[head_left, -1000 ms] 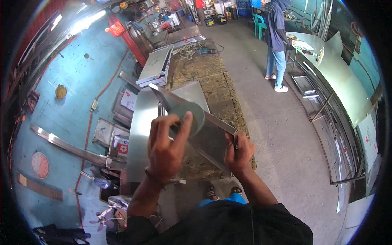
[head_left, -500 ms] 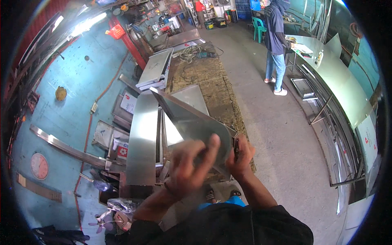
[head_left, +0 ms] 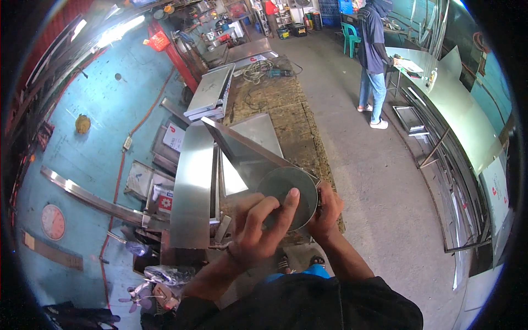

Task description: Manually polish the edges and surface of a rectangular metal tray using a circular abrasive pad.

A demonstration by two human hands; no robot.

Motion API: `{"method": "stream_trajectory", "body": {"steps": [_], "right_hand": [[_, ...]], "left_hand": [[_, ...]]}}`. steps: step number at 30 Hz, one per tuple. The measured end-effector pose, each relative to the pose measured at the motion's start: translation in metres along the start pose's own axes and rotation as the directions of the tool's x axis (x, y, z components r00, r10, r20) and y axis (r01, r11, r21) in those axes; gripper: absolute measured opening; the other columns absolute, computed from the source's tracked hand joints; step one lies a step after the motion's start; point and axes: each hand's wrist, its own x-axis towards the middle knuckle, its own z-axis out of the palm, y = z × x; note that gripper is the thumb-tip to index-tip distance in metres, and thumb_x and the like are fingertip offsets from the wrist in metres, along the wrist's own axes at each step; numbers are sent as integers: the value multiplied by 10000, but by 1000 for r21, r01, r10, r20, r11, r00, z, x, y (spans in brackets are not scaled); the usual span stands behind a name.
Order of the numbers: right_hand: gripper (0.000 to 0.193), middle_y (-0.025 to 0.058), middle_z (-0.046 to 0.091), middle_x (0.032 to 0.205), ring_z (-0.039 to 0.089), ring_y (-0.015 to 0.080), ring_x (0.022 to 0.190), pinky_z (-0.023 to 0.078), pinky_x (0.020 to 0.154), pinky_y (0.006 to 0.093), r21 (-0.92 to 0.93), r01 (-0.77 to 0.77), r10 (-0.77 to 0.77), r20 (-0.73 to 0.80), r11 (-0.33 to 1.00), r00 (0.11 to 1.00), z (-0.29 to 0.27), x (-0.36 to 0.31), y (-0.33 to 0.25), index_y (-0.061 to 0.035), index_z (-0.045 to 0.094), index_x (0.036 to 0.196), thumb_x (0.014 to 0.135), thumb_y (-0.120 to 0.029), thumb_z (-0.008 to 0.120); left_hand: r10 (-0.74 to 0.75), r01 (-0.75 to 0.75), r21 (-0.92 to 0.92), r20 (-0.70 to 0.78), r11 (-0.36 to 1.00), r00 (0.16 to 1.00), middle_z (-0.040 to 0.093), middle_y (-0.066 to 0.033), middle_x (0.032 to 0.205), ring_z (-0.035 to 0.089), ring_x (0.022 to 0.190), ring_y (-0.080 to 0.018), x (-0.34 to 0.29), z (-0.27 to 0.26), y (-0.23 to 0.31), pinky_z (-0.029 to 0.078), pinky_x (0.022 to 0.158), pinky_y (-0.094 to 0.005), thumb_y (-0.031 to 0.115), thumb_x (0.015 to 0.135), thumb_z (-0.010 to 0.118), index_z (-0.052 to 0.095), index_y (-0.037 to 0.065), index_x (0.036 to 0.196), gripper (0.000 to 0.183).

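In front of me is a flat round grey disc [head_left: 275, 184] with a thin rim, facing up toward me. My right hand [head_left: 326, 212] is closed at its right edge, beside a small dark part I cannot make out. From the left, my left hand [head_left: 256, 225] reaches over the disc, one digit stretched onto its face and the other fingers bent and apart. Behind the disc a bent sheet-metal piece [head_left: 236, 144] runs up to the left, its near end hidden. A long shiny metal panel [head_left: 192, 170] lies to the left.
The worn wooden workbench [head_left: 275, 104] carries stacked metal panels [head_left: 209, 93], a coiled cord [head_left: 256, 71] and a teal power tool [head_left: 279, 72]. Another person [head_left: 374, 66] stands at the green-topped table [head_left: 462, 115] on the right. Metal pieces lean along the blue wall [head_left: 110, 115].
My left hand, blurred before, is now sharper and its stretched digit sits slightly lower. The disc's round outline now shows clearly against the sheet metal. My right hand has hardly moved.
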Motion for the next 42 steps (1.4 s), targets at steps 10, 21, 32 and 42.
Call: {"method": "stream_trajectory", "body": {"steps": [10,21,32,42], "right_hand": [[129,187,508,697,553,411,597,430,560,420,-32,-65,66,14,997,998,5,-3,3,-20,581,904,808,45,638],[313,205,680,850,696,408,692,557,623,401,-140,-15,22,49,990,999,1,-6,6,-1,634,1110,804,61,605],[129,197,674,811,685,383,670,534,599,394,-181,-130,144,64,975,988,-2,-8,0,-49,617,1012,906,-16,683],[147,185,672,788,690,382,665,536,594,394,-84,-55,58,28,995,998,-3,-6,-2,-46,644,1017,884,-8,695]], "left_hand": [[-95,96,35,-23,995,995,550,-107,1038,552,985,-268,-6,15,-34,480,863,-398,-76,821,635,736,3,1280,477],[-156,161,62,-89,985,984,538,-111,1013,557,964,-273,-2,18,-71,487,853,-401,-36,862,624,721,0,1299,449],[-121,123,47,-51,991,991,554,-98,1020,559,959,-257,-2,14,-69,486,841,-373,-83,788,666,739,-7,1262,486],[100,-100,-34,-11,994,995,588,-95,1031,610,959,-264,3,2,-27,522,857,-398,-35,773,748,738,25,1284,515]]}}
